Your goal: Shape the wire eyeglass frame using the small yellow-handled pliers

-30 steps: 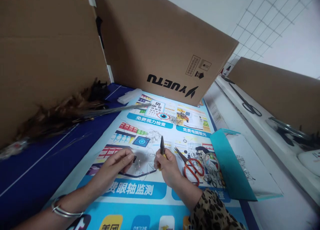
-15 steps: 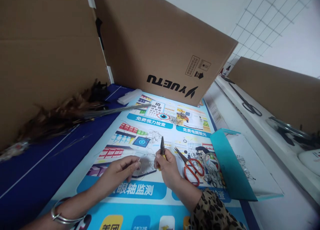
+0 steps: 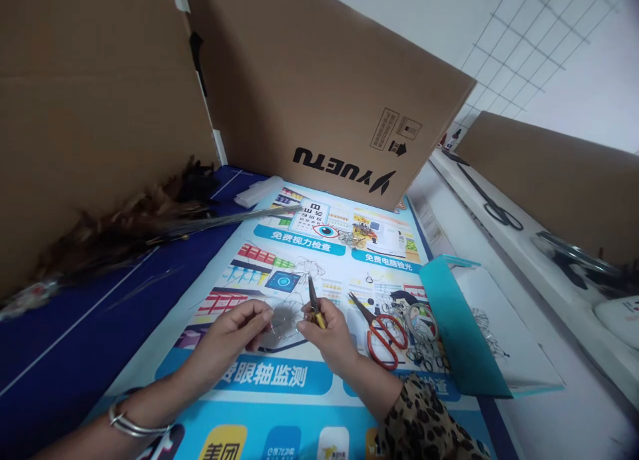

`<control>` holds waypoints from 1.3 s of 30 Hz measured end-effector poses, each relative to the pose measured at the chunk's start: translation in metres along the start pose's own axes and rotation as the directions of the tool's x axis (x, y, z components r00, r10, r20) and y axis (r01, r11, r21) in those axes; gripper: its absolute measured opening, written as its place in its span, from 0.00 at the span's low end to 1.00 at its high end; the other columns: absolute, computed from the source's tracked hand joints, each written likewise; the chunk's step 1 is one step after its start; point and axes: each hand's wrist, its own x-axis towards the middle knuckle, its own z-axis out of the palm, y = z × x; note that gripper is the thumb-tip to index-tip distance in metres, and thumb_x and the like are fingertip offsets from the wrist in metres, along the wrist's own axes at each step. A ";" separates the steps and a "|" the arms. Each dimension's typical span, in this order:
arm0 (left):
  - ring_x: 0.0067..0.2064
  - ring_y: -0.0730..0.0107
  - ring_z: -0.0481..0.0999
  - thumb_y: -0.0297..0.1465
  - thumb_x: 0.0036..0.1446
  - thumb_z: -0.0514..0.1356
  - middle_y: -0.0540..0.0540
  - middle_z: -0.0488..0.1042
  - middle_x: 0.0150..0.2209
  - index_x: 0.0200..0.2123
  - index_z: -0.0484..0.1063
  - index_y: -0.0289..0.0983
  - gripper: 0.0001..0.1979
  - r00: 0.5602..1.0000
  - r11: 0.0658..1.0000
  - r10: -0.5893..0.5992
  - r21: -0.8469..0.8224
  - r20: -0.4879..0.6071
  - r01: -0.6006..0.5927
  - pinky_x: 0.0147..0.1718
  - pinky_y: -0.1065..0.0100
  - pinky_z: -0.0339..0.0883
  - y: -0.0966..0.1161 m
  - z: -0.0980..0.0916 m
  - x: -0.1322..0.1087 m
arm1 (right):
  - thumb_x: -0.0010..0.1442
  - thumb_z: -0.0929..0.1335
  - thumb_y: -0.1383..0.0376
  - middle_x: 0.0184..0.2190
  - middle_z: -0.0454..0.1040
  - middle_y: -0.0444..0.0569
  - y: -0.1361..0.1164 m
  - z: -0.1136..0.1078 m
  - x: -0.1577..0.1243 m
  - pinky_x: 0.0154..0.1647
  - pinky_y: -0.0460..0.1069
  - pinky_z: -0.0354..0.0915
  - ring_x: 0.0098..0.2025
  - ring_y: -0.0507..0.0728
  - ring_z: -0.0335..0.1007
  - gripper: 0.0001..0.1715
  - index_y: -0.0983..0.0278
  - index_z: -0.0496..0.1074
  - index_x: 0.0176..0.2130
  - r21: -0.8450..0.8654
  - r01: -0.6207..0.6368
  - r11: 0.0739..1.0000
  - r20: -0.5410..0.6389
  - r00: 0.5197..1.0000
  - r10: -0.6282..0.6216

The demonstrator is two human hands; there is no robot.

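My right hand (image 3: 328,333) is closed around small pliers (image 3: 313,299) with dark pointed jaws and yellow handles; the jaws point away from me and lean left. Facing it across a narrow gap, my left hand (image 3: 244,323) pinches a thin wire (image 3: 279,332), whose fine strands show faintly between the two hands. How far the wire runs inside my fingers is hidden. Scissors (image 3: 384,333) with red handles lie just right of my right hand. Beyond the pliers lies a loose tangle of wire (image 3: 310,267).
Wire coils and small rings (image 3: 424,333) lie by the scissors, beside a teal open box (image 3: 452,333) with wire pieces inside. Brown feathers (image 3: 124,224) and a bundle of long wires (image 3: 239,217) lie left. Cardboard (image 3: 319,80) stands at the back.
My right hand has shifted a little left and the pliers have tipped left, closing some of the gap between the hands. My left hand has moved slightly up and left.
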 end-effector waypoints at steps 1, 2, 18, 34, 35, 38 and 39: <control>0.22 0.74 0.61 0.43 0.61 0.60 0.56 0.64 0.21 0.31 0.70 0.39 0.14 1.000 1.000 -0.001 -0.016 -0.003 0.001 0.22 0.74 0.55 0.000 0.000 0.000 | 0.49 0.74 0.65 0.28 0.65 0.39 0.000 0.000 0.000 0.29 0.45 0.56 0.28 0.49 0.59 0.15 0.63 0.71 0.38 -0.005 -0.003 1.000 -0.003 1.000 0.003; 0.22 0.74 0.61 0.42 0.61 0.61 0.56 0.65 0.22 0.31 0.70 0.39 0.13 1.000 0.999 -0.005 -0.035 -0.006 0.005 0.22 0.74 0.55 0.000 0.000 0.000 | 0.49 0.74 0.65 0.28 0.65 0.40 0.000 0.001 -0.001 0.30 0.45 0.57 0.28 0.49 0.60 0.14 0.63 0.71 0.38 -0.002 -0.008 1.000 -0.007 1.000 0.008; 0.20 0.76 0.62 0.41 0.58 0.63 0.55 0.68 0.22 0.29 0.69 0.38 0.13 0.994 0.971 -0.105 -0.216 0.001 0.103 0.21 0.75 0.55 0.016 0.005 -0.002 | 0.43 0.78 0.60 0.27 0.65 0.39 -0.003 0.000 -0.001 0.30 0.45 0.57 0.27 0.49 0.59 0.23 0.61 0.73 0.38 0.041 -0.011 0.999 0.075 0.997 0.008; 0.20 0.77 0.59 0.40 0.61 0.61 0.56 0.66 0.19 0.28 0.68 0.37 0.14 0.989 0.946 -0.117 -0.293 0.085 0.137 0.22 0.75 0.53 0.018 0.006 -0.004 | 0.42 0.79 0.61 0.29 0.67 0.41 -0.002 -0.002 -0.003 0.33 0.46 0.60 0.30 0.50 0.62 0.23 0.62 0.71 0.36 0.154 -0.055 0.986 0.152 0.988 0.031; 0.20 0.77 0.60 0.40 0.61 0.62 0.56 0.66 0.20 0.28 0.68 0.37 0.14 0.990 0.946 -0.115 -0.294 0.077 0.133 0.22 0.75 0.53 0.017 0.006 -0.004 | 0.43 0.79 0.60 0.29 0.66 0.41 -0.002 -0.002 -0.004 0.33 0.46 0.60 0.30 0.51 0.62 0.22 0.62 0.71 0.36 0.146 -0.047 0.988 0.146 0.989 0.026; 0.21 0.76 0.61 0.40 0.59 0.63 0.55 0.67 0.22 0.29 0.69 0.38 0.13 0.992 0.948 -0.115 -0.292 0.048 0.124 0.22 0.75 0.54 0.015 0.005 -0.003 | 0.45 0.78 0.60 0.30 0.67 0.42 -0.003 -0.002 -0.004 0.34 0.47 0.61 0.31 0.52 0.62 0.20 0.61 0.70 0.35 0.136 -0.019 0.991 0.129 0.992 0.001; 0.21 0.76 0.61 0.40 0.59 0.63 0.55 0.68 0.23 0.30 0.69 0.38 0.13 0.992 0.950 -0.116 -0.286 0.042 0.123 0.21 0.75 0.54 0.014 0.004 -0.003 | 0.46 0.78 0.60 0.31 0.67 0.42 -0.002 -0.002 -0.004 0.35 0.47 0.61 0.32 0.52 0.62 0.19 0.61 0.70 0.34 0.140 -0.009 0.990 0.126 0.992 -0.008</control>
